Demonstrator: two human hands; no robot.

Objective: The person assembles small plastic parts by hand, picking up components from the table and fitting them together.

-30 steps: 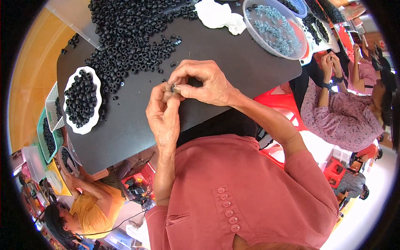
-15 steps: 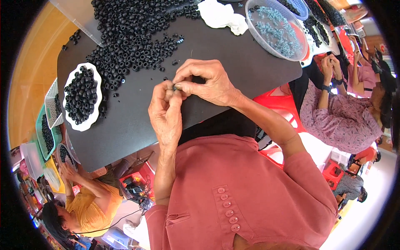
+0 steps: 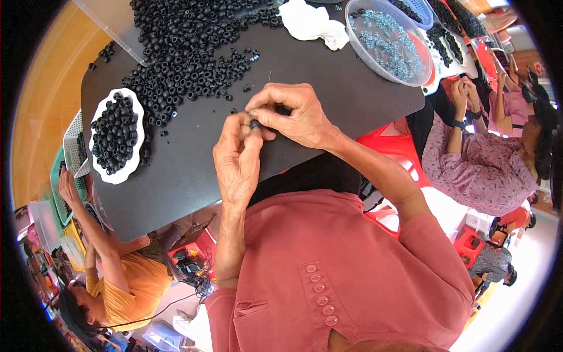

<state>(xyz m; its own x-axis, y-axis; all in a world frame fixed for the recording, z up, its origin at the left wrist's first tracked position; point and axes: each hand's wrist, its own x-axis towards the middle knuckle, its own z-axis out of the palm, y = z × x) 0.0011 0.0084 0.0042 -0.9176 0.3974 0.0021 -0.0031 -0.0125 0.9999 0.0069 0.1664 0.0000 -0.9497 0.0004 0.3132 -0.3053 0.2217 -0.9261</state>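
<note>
Head camera: Two Hands Meet Over One Small Black Piece

Close above the near part of the dark desk [image 3: 176,196], a left hand [image 3: 239,155] pinches a round black piece [image 3: 255,124] between thumb and fingers. The right hand [image 3: 299,114] meets it from the right, thumb and forefinger drawn to a narrow pinch just beyond the piece; whether anything sits between those tips cannot be told. The step in hand appears to be close fingertip work on this single piece. The next move seems to call for a steady left grip and a small, precise action by the right fingertips.

To the left, a white scalloped dish [image 3: 119,178] holds a heap of black pieces [image 3: 114,138] with round openings. Farther off, a broad pile of similar pieces [image 3: 182,50] spreads over the far left of the desk. At the far edge lies a crumpled white cloth [image 3: 311,23], and right of it stands a clear round tub [image 3: 350,32] of small blue-grey parts [image 3: 387,41].
</note>
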